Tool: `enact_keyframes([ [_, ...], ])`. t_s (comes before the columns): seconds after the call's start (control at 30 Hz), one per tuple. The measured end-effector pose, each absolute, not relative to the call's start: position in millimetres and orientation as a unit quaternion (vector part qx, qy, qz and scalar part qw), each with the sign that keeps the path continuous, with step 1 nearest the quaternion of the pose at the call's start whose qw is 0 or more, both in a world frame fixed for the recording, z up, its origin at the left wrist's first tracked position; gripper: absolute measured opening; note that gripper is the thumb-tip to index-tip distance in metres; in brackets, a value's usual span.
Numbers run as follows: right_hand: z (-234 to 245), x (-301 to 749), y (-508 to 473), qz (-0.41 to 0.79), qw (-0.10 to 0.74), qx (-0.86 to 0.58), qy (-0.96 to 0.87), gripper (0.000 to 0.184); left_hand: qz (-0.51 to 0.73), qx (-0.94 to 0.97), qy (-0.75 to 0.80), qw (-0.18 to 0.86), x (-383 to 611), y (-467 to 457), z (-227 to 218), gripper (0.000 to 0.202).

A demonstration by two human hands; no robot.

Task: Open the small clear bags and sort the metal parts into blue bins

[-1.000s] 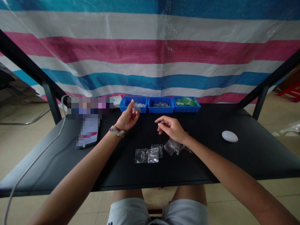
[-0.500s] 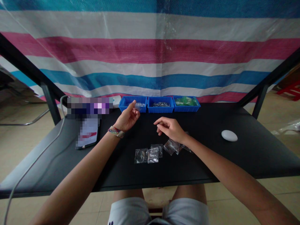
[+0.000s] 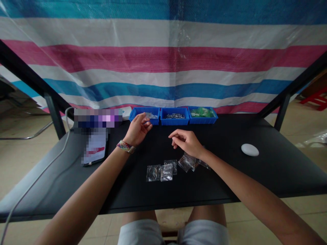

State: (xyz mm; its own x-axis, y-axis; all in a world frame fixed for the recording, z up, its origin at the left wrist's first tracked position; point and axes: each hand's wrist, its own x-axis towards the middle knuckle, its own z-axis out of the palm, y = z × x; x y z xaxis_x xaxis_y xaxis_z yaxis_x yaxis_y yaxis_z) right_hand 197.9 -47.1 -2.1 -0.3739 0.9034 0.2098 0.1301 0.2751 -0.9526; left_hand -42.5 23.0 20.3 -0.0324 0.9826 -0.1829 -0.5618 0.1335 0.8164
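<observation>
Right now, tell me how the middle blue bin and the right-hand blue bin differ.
Contents: the middle bin holds silvery metal pieces; the right bin holds mostly green items. Place: the middle bin sits mid-row; the right bin ends the row. Both are blue and open-topped.

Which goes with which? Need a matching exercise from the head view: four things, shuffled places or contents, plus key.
1. Left hand
2. Middle blue bin
3. Right blue bin
4. White oval object

A. Holds green-tinted material
B. On the right part of the black tabletop
C. Overlaps the left blue bin in view
D. Holds metal pieces

Pairs: 1-C, 2-D, 3-A, 4-B
</observation>
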Motion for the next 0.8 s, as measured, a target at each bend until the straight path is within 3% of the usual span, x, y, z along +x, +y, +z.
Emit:
enact_keyframes([
  [0.13,-0.9,198.5,-46.6,0.465,0.411,-0.376,-0.688,0.016,0.611,0.278,0.396,0.626,-42.5,22.1,19.1,0.014],
  [0.33,-0.4,198.1,-47.7,0.456,0.401,-0.376,-0.700,0.015,0.623,0.285,0.392,0.615,-43.5,22.8,18.9,0.026],
  [0.53,11.6,197.2,-59.0,0.307,0.359,-0.298,-0.830,0.011,0.621,0.316,0.384,0.605,-44.3,20.4,21.4,0.028],
  [0.73,17.5,190.0,-75.2,0.189,0.218,-0.210,-0.934,0.043,0.604,0.328,0.383,0.617,-45.2,16.7,22.6,0.025],
  [0.8,13.5,186.5,-76.9,0.184,0.209,-0.216,-0.936,0.044,0.602,0.329,0.387,0.617,-44.9,16.1,22.6,0.024],
])
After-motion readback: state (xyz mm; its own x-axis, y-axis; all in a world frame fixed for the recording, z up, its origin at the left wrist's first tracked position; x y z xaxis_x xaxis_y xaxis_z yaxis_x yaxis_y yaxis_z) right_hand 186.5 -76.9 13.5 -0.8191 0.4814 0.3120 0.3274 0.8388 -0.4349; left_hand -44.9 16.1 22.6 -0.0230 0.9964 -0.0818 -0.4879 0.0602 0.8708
